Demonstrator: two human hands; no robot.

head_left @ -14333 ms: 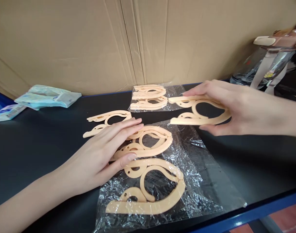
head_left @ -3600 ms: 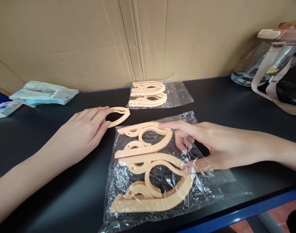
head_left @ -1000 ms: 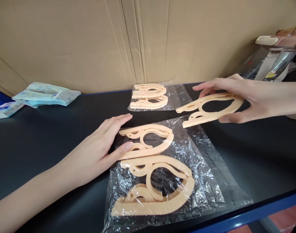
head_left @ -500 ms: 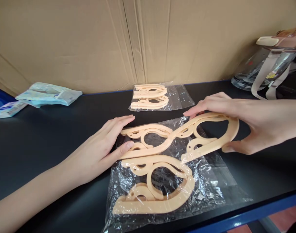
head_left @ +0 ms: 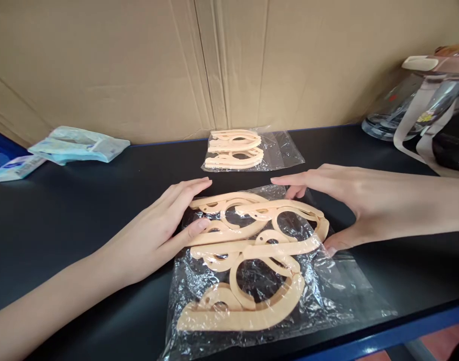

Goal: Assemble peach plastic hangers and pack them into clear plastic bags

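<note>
Peach folding clothes hangers lie with a clear plastic bag (head_left: 359,296) on the black table. One folding hanger (head_left: 289,248) rests across the others, pointing left, its curved end at the right. Beneath it are a far folding hanger (head_left: 229,235) and a near folding hanger (head_left: 274,321). My left hand (head_left: 158,225) lies with fingers stretched over the left ends of the far hanger and the bag. Around the right end of the top hanger, my right hand (head_left: 338,203) is spread open; its thumb tip is by the bag, contact unclear.
Behind, a second bagged set of peach hangers (head_left: 235,149) lies before a cardboard wall (head_left: 139,65). Blue-white soft packs (head_left: 79,145) are at the far left. A clear bottle with a strap (head_left: 417,110) stands far right. The table has a blue front edge (head_left: 383,336).
The hanger that my right hand gripped has moved left over the other hangers and now lies on them. My right hand's fingers have loosened from it. The left hand stays put.
</note>
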